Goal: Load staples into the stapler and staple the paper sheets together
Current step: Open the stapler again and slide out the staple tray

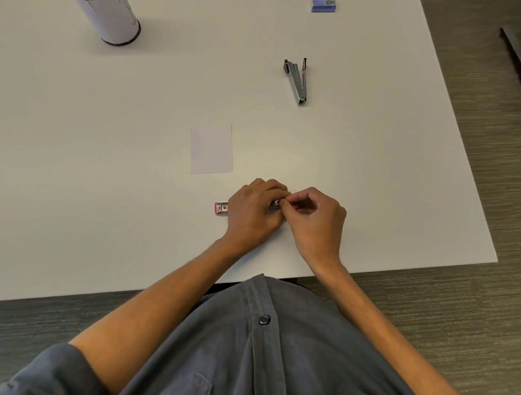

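Observation:
A small red stapler [221, 208] lies on the white table [102, 155] near the front edge, its left end sticking out from under my left hand [252, 212], which grips its body. My right hand [313, 216] pinches at the stapler's right end with thumb and forefinger; whatever it pinches is too small to see. A small stack of white paper sheets [211, 149] lies flat just beyond the hands, to the left.
A silver metal stapler [298, 78] lies on its side at the right back. A blue staple box [323, 3] sits at the far right edge. A black mesh cup [101, 5] stands at the back left. Carpet lies past the table's right edge.

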The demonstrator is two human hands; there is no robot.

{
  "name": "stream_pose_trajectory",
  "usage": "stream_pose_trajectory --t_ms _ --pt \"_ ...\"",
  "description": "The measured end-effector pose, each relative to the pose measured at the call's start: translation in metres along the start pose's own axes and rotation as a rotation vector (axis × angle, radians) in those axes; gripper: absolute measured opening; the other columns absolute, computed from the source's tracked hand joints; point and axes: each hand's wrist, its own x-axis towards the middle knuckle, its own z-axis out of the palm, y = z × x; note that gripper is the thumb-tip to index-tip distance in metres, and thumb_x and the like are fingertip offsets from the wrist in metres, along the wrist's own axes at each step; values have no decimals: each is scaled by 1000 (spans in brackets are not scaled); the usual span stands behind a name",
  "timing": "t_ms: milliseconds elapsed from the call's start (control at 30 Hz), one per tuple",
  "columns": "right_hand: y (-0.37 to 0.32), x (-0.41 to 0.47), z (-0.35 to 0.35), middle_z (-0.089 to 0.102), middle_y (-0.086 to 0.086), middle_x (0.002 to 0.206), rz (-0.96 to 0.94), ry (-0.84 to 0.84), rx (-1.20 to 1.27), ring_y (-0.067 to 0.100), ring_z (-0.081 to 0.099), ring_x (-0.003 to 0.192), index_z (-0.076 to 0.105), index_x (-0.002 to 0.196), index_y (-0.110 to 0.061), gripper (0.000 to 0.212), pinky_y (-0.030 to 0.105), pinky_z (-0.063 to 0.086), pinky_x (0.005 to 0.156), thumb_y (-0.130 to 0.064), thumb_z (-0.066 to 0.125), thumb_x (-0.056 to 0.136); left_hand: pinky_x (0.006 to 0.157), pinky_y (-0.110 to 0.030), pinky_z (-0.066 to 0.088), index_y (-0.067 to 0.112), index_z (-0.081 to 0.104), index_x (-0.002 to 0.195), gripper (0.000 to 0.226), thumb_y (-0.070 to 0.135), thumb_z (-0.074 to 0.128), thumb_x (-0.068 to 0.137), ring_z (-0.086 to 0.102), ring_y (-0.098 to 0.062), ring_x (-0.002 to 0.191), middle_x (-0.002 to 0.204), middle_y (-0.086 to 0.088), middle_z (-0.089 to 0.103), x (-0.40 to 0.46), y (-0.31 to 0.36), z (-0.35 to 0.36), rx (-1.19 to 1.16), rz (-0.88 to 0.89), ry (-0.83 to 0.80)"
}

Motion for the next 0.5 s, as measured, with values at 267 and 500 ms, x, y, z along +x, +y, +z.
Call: stream_pose_trajectory --t_ms 267,500 --pt "-10 -1 11 71 -3 69 -21 76 -51 9 67 67 72 73 -10 5 35 56 69 -6 75 74 57 -28 46 22 77 83 18 25 60 79 67 -16 76 87 12 75 3 3 1 -26 -70 12" --pt "-14 -4 14 72 0 72 -67 90 -98 17 68 67 72 74 -9 6 46 56 77 -4 74 76 58 -24 38 22 77 82 24 27 54 79 67 -16 76 88 12 74 3 3 1 -13 -54 29"
